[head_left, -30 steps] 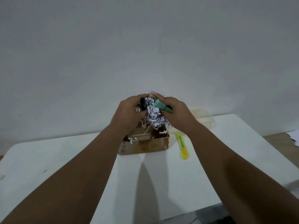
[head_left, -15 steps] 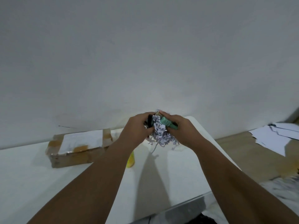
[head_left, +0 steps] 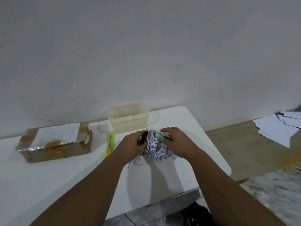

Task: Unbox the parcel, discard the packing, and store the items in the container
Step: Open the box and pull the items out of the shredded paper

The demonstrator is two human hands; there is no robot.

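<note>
Both hands press a clump of shredded white paper packing [head_left: 154,151] down onto the white table [head_left: 195,128], right of the middle. My left hand [head_left: 130,145] is closed on a black item [head_left: 143,136] and part of the shreds. My right hand [head_left: 177,142] grips a green pen-like item [head_left: 158,136] along with the shreds. The cardboard parcel [head_left: 53,142], taped and with a white label on top, lies at the left. A clear plastic container [head_left: 128,118] stands just beyond my hands by the wall.
A yellow utility knife [head_left: 110,142] lies between the parcel and my left hand. Loose white sheets [head_left: 280,126] are spread on the wooden floor at the right. The table's right edge is close to my right hand. A dark object [head_left: 197,214] sits below the front edge.
Both hands carried the shredded packing and the items away from the parcel to the right and lowered them onto the table. The view swung right, bringing the container and floor papers into sight.
</note>
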